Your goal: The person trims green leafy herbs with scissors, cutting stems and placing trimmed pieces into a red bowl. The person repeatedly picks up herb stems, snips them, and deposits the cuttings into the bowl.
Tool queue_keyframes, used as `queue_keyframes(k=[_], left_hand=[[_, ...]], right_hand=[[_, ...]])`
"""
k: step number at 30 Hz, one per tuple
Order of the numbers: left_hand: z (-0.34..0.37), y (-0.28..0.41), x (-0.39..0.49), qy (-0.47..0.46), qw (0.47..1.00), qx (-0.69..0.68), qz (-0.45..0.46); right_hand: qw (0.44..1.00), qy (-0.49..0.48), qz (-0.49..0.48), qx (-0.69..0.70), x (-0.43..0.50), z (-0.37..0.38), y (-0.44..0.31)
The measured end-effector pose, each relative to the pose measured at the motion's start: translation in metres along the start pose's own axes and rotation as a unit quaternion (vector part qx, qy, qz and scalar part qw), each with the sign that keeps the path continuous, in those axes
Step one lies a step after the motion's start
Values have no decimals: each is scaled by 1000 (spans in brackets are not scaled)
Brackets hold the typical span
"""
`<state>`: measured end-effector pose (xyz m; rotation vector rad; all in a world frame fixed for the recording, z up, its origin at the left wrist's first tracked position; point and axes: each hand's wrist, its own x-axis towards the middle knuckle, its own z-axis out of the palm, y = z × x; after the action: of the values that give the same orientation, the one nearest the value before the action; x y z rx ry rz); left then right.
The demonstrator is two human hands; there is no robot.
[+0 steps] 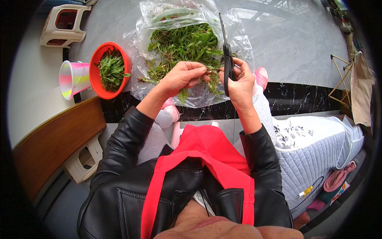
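Observation:
My left hand (189, 74) pinches a small leafy green plant (214, 83) near its root end, with some leaves hanging below the fingers. Black-handled scissors (228, 58) are held in my right hand (240, 77), their blades pointing away from me. The two hands are close together but apart. Beneath and beyond them, a heap of leafy greens (191, 41) lies on a clear plastic bag (238, 33) spread on the floor. To the left, an orange-red basin (126, 59) holds a smaller bunch of greens (111, 70).
Left of the basin, a translucent multicoloured bucket (70, 79) lies tipped over. Plastic stools stand at the upper left (64, 27) and lower left (85, 158), the lower one by a wooden panel (59, 137). A quilted cover (310, 155) and a folding frame (341, 80) are at right.

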<state>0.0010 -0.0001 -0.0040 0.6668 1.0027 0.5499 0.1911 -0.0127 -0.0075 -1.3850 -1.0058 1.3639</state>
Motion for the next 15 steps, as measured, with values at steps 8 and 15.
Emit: queue_keyframes(k=[8,15], left_hand=[[2,-8,5,3,991,132,22],[1,-12,8,-19,976,198,84]], right_hand=[[999,-36,-2,3,-6,4,1],[992,-55,-22,-113,-8,6,3]])
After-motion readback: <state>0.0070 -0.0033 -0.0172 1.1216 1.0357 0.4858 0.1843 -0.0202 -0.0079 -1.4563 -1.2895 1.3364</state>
